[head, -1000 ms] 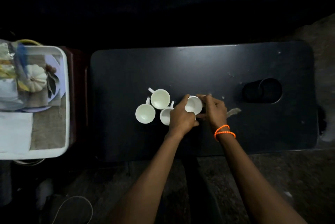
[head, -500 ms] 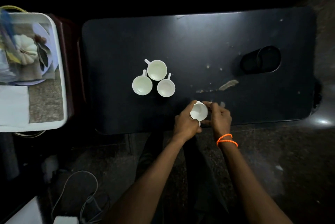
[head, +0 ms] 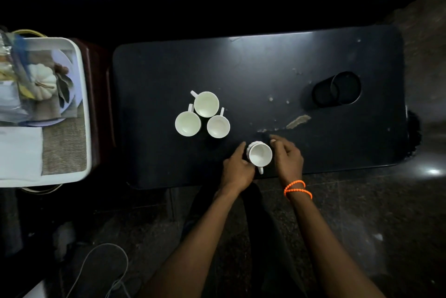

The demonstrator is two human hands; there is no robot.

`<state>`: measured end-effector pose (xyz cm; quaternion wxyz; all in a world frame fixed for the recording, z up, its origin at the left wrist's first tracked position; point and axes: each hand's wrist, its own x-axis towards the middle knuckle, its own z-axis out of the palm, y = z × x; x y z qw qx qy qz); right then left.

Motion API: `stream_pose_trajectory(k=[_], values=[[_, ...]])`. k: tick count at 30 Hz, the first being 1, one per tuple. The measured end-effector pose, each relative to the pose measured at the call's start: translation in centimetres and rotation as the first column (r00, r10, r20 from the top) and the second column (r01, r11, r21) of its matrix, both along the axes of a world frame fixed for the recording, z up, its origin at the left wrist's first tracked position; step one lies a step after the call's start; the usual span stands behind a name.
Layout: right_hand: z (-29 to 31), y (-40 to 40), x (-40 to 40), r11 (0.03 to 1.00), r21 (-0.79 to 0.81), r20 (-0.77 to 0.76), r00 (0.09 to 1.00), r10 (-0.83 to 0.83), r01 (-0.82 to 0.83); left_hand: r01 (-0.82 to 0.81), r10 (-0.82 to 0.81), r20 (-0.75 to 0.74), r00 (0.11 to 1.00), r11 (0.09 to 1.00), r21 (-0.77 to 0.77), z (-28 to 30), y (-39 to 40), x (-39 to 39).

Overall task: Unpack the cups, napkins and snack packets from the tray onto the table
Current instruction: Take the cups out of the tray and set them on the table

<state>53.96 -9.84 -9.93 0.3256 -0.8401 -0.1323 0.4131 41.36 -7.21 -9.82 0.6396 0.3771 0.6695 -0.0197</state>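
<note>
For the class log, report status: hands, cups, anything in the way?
Both hands, left and right, flank fourth cup, grip unclear. Three cups clustered on table. Napkins, packets on tray. Nothing obstructing.

Two bare forearms, no sleeves in view. Left hand (head: 237, 167) and left wrist plain, nothing worn. Right hand (head: 287, 157) also without rings or gloves, as far as the dim light shows. Around the right wrist, a bright orange beaded bracelet (head: 298, 189), wound in two loops, small round beads strung close together. Dark clothing on the legs (head: 243, 237) below and between the arms, too dim to tell more.
</note>
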Motion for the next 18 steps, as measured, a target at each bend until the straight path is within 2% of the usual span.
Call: stream_pose_trajectory(k=[2, 4, 8, 11, 18], values=[[0.5, 0.9, -0.1, 0.997, 0.069, 0.104, 0.994, 0.032, -0.04, -0.061, 0.062, -0.068, 0.996, 0.998, 0.022, -0.5, 0.6, -1.4], [0.9, 2.2, -0.4, 0.985, 0.147, 0.145, 0.987, 0.071, -0.092, -0.182, 0.185, -0.125, 0.975, 0.983, 0.038, -0.7, 1.3, -2.9], [0.7, 5.7, -2.7, 0.951, 0.207, 0.09, 0.972, 0.216, -0.231, -0.456, 0.46, -0.159, 0.874, 0.888, 0.066, -0.8, 2.6, -4.8], [-0.1, 7.9, -5.2, 0.947, 0.164, 0.002, 0.96, 0.278, -0.275, -0.565, 0.566, -0.04, 0.824, 0.825, 0.02, -0.7, 3.4, -4.9], [-1.2, 8.6, -7.8, 0.905, 0.122, -0.03, 0.91, 0.413, -0.407, -0.652, 0.659, 0.141, 0.739, 0.752, -0.093, -0.8, 4.4, -4.5]])
